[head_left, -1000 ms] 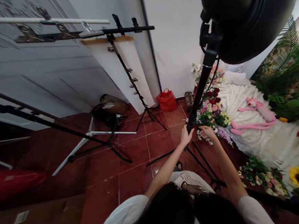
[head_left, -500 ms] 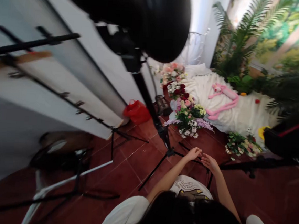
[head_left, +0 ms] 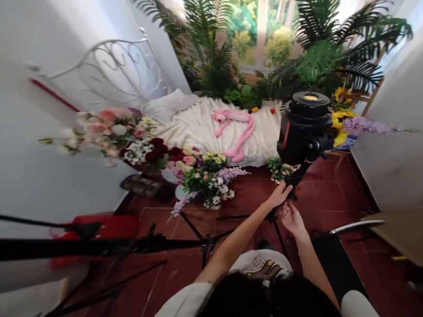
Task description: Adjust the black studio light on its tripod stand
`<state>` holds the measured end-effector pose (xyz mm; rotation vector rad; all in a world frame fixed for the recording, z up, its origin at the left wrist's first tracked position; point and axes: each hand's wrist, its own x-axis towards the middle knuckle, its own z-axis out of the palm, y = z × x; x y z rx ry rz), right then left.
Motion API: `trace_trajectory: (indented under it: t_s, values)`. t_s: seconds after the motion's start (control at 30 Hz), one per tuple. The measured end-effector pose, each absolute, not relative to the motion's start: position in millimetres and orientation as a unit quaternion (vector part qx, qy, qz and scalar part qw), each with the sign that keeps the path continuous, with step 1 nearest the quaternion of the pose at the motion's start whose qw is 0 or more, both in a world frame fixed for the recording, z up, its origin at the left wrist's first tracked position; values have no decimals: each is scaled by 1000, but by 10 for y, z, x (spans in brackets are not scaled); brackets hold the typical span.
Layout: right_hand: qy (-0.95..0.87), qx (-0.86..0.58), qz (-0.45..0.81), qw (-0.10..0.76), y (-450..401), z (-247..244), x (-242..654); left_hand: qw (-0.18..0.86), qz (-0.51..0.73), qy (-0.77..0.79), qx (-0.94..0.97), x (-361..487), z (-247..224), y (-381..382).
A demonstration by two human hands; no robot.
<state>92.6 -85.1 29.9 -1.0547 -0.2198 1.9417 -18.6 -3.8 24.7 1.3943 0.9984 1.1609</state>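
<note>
A black studio light [head_left: 303, 131] with a round top stands on a thin black light stand [head_left: 294, 182], just ahead of me. My left hand [head_left: 279, 194] is closed round the stand's pole below the lamp head. Beside the pole and slightly lower, my right hand [head_left: 290, 218] has its palm turned up, its fingers half bent and apart. I cannot make out anything in it, nor whether its fingertips touch the stand. The stand's lower legs are partly behind my arms.
Artificial flowers [head_left: 202, 177] line the front of a white-draped bed [head_left: 185, 122], where a pink plush toy [head_left: 236, 116] lies. Palm fronds [head_left: 202, 35] rise behind. Another black stand [head_left: 135, 244] crosses the lower left near a red bag [head_left: 114, 225]. A black seat [head_left: 338, 266] is at right.
The view has swung right, bringing the studio light in front of me. My hands, apart from the lamp before, are now at its stand, the left one closed on the pole.
</note>
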Motion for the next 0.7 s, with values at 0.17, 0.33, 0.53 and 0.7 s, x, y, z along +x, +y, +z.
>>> trace_trajectory:
  t_s: [0.17, 0.33, 0.53, 0.7]
  values:
    - [-95, -341, 791, 499, -858, 525, 1102, 486, 455, 444, 600, -87, 165, 16]
    - [-26, -297, 793, 532, -770, 622, 1010, 457, 457, 478, 595, -39, 99, 4]
    - [35, -205, 800, 563, -763, 535, 974, 461, 454, 470, 600, -51, 118, 6]
    - [54, -44, 845, 530, -685, 411, 1006, 462, 450, 480, 595, -67, 163, 10]
